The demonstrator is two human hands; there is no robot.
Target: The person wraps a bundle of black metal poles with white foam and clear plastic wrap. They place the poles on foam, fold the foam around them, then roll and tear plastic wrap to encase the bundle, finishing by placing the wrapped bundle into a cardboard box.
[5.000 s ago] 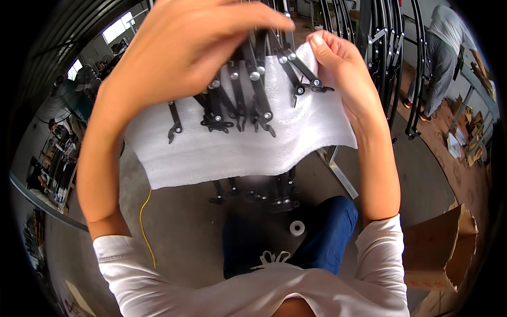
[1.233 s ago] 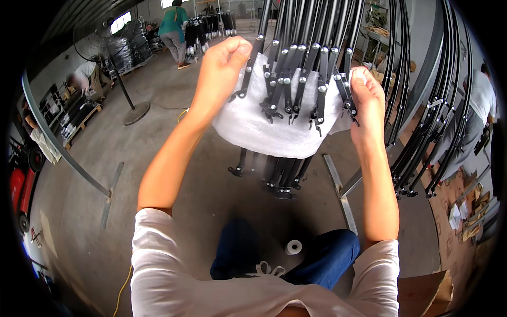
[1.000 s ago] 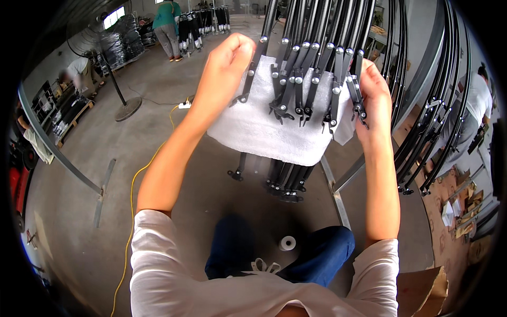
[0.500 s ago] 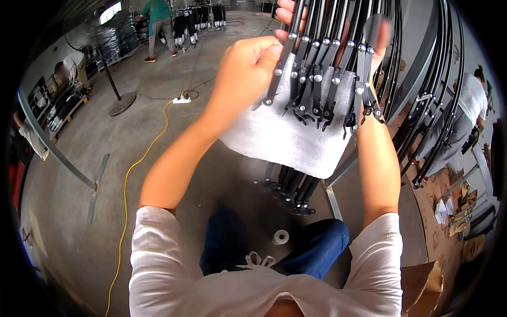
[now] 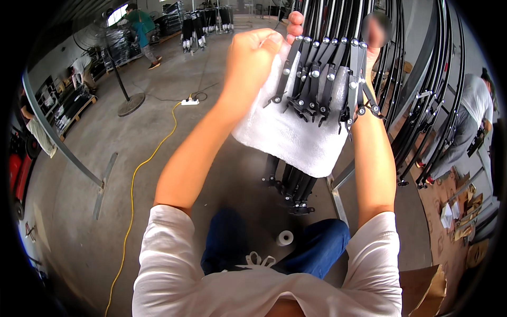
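Pinching the upper left corner of the thin white foam-like sheet [image 5: 298, 140], our left hand [image 5: 248, 71] has its fingers folded in. The sheet lies spread behind the riveted black metal rods [image 5: 327, 55]. Our right hand [image 5: 373, 53] reaches round behind those rods, fingertips [image 5: 296, 20] showing at their left; how firmly it grips, we cannot tell. The sheet looks light, soft and easily torn, best held by its corners; the rods seem stiff and likely to swing, their hinged ends in the way and apt to snag. Around us, a yellow cable [image 5: 132, 195] crosses the grey concrete floor's [image 5: 84, 129] left side, a white hollow-cored roll [image 5: 282, 240] sits between our knees, and more black rods [image 5: 433, 113] hang rightward.
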